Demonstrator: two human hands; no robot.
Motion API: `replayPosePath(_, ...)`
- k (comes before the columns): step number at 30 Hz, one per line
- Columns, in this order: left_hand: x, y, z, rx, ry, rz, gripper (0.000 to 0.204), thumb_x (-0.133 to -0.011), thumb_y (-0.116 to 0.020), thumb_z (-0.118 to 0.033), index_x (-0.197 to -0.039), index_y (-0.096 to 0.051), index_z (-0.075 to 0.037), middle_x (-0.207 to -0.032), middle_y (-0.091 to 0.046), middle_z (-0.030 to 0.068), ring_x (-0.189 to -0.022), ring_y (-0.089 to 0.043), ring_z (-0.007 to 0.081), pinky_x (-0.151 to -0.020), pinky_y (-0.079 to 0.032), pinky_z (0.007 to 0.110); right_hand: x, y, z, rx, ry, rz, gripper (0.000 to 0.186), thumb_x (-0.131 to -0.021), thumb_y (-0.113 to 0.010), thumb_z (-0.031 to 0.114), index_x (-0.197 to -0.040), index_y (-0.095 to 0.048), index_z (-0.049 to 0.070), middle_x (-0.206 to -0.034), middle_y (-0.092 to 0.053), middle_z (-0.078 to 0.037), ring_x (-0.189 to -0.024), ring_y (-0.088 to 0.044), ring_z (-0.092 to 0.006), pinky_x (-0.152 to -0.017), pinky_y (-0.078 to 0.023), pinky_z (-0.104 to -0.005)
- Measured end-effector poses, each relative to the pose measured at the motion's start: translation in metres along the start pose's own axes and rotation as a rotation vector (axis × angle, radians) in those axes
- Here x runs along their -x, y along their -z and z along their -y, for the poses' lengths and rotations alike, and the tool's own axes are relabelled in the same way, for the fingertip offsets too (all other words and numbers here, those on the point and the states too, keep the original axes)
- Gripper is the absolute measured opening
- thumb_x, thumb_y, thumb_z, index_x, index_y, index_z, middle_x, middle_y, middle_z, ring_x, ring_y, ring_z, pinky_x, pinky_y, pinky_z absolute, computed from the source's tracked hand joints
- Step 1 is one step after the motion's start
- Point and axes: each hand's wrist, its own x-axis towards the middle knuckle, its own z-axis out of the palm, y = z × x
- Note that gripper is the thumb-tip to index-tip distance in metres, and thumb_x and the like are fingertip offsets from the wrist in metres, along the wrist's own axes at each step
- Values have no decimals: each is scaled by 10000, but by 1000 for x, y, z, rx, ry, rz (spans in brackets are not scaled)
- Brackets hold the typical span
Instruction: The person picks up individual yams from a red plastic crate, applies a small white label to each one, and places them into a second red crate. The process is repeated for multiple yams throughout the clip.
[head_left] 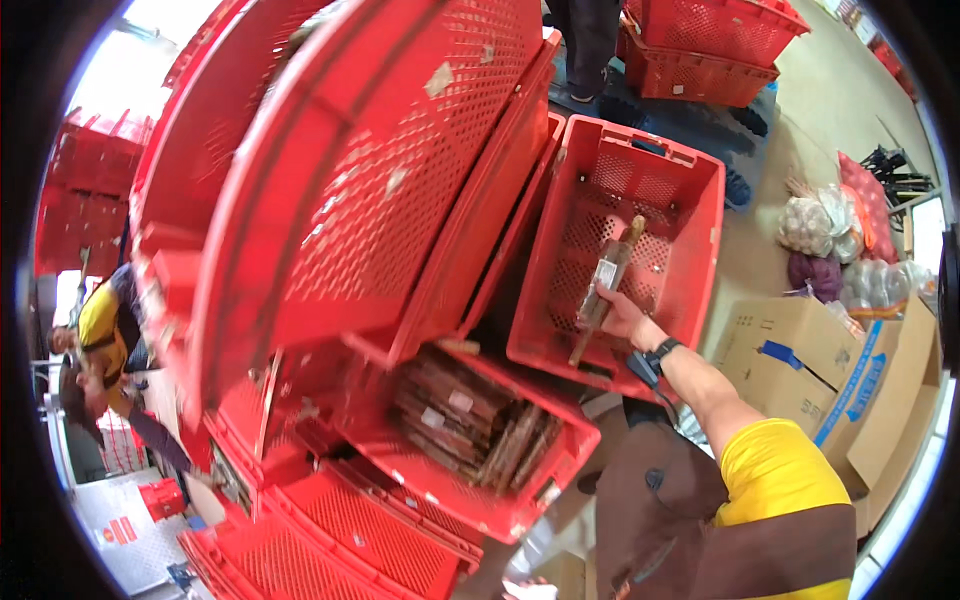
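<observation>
My right hand (622,318), with a dark watch on its wrist, is closed round a pack of long brown roots (612,270) that look like yams. The pack has clear wrap and a white label, and root ends stick out of it. It is tilted over a red crate (690,240) with perforated walls. Several similar labelled packs (455,405) lie close together in a second red crate (545,495), to the lower left. My left hand cannot be made out; a small pale blur shows at the bottom edge.
Large red crates (400,190) tower tilted on the left, close to both lower crates. More red crates (700,75) stand at the back. Cardboard boxes (780,350) and netted produce (810,225) sit on the right. Another person (105,330) is at the far left; someone's dark-clothed legs (588,45) show behind.
</observation>
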Motion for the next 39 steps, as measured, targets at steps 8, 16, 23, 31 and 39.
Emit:
replayPosePath(8,-45,-129,34,207,409,-53,474,-1013,-469,-395,-1414,-445,-144,-1095,-607,29,-947,-590,166,-855,-491,361,-175,81,75,371,199,-408,367,-926,-643,357,-1190,-587,108,-1099,-650,-99,-948,-634,-283,-830,-533,-465)
replayPosePath(16,-63,-130,66,410,447,1,473,-1007,-482,-411,-1403,-455,-153,-1023,-614,-3,-885,-591,123,-799,-500,332,-203,54,75,635,369,-550,306,-939,-595,324,-1111,-633,74,-977,-661,-88,-843,-620,-239,-749,-535,-389)
replayPosePath(23,-57,-51,74,481,385,23,520,-1009,-444,-458,-1421,-428,-142,-940,-610,7,-878,-593,161,-887,-472,373,-103,-13,3,1745,775,-387,176,-971,-516,135,-1086,-583,20,-1095,-602,-110,-979,-563,-201,-852,-500,-353)
replayPosePath(31,-63,2,56,432,273,44,518,-1035,-367,-449,-1420,-393,-104,-914,-583,48,-916,-580,199,-1015,-424,494,-123,-53,-335,2295,344,-18,606,-870,-681,356,-1338,-475,31,-1245,-576,-184,-1093,-594,-319,-907,-487,-450)
replayPosePath(39,-46,76,71,592,250,-67,492,-1031,-400,-434,-1393,-417,-101,-911,-594,53,-900,-580,210,-1008,-433,471,-176,-24,-381,2037,-3,-533,886,-711,-792,419,-1366,-393,-24,-1372,-467,-228,-1275,-463,-380,-1021,-427,-471)
